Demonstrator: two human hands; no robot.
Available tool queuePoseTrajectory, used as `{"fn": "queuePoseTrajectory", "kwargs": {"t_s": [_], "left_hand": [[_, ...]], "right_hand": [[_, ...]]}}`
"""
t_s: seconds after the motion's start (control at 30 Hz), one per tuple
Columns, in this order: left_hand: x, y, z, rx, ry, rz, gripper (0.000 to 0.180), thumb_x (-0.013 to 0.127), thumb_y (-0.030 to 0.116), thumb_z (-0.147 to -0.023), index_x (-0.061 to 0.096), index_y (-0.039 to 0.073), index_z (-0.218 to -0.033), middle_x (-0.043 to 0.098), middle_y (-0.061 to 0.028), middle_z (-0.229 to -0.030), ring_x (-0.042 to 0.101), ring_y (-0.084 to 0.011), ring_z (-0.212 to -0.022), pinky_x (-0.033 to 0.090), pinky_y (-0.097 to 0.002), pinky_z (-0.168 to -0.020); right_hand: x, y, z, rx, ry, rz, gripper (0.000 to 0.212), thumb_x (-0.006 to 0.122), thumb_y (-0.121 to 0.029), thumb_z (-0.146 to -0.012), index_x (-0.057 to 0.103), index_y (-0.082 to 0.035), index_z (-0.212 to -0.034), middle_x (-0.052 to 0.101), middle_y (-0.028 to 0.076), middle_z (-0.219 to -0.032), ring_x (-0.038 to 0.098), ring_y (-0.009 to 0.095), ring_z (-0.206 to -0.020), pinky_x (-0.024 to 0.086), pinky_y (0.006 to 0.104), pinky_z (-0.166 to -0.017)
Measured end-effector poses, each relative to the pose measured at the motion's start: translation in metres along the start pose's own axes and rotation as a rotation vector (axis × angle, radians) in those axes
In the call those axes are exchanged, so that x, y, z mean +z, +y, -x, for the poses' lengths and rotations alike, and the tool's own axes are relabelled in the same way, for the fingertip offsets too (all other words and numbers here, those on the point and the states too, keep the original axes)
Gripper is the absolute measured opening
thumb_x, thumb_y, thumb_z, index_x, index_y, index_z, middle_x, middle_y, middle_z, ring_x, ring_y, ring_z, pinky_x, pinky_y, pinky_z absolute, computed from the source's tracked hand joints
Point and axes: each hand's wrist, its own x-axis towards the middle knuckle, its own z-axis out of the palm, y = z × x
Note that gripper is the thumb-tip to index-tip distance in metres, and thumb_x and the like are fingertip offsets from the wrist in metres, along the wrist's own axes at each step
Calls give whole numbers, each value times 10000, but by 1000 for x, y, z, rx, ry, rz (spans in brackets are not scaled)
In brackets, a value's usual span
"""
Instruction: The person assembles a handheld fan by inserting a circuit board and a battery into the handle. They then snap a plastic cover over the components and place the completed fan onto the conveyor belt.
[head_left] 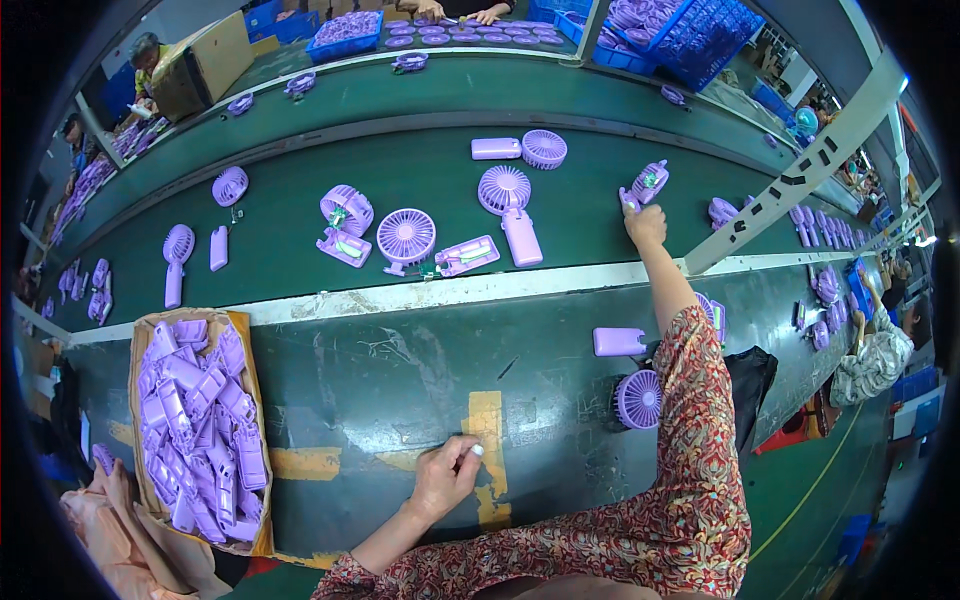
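My right hand (pixel 647 226) reaches out over the green conveyor belt, its fingers closed on a purple handheld fan (pixel 650 180) with some green parts showing. My left hand (pixel 447 475) is curled near the bench's middle, thumb against the forefinger. A small white bit, perhaps a thumb cover, shows at the thumb tip; the inside of the fist is hidden. Beside my right sleeve lie a purple fan head (pixel 638 399) and a purple handle (pixel 619 342), partly covered by the arm. A purple fan with its handle (pixel 521 237) rests on the belt to the left.
A cardboard box (pixel 258 430) full of purple handle shells stands at the left. More fans, including an opened one (pixel 345 220), are spread along the belt. A slanted metal post (pixel 800 170) rises right of my hand. Other people work at both sides and across.
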Motion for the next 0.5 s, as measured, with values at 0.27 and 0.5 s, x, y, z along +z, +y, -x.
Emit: {"fn": "queuePoseTrajectory", "kwargs": {"t_s": [0.27, 0.5], "left_hand": [[8, -7, 4, -26, 12, 23, 114, 620, 83, -824, 609, 32, -925, 620, -105, -657, 618, -189, -548, 487, -297, -507], [2, -18, 3, -200, 65, 387, 157, 575, 74, -860, 579, -2, -998, 588, -3, -697, 521, -55, -596, 438, -214, -532]], "right_hand": [[-22, 17, 1, 357, -757, -949, 307, 751, -181, -703, 580, -50, -922, 590, 25, -737, 591, 145, -586, 539, 272, -572], [-150, -13, 150, 74, -1257, -1278, 274, 667, -168, -824, 567, 0, -1016, 647, 94, -889, 641, 130, -751, 554, 223, -628]]}}
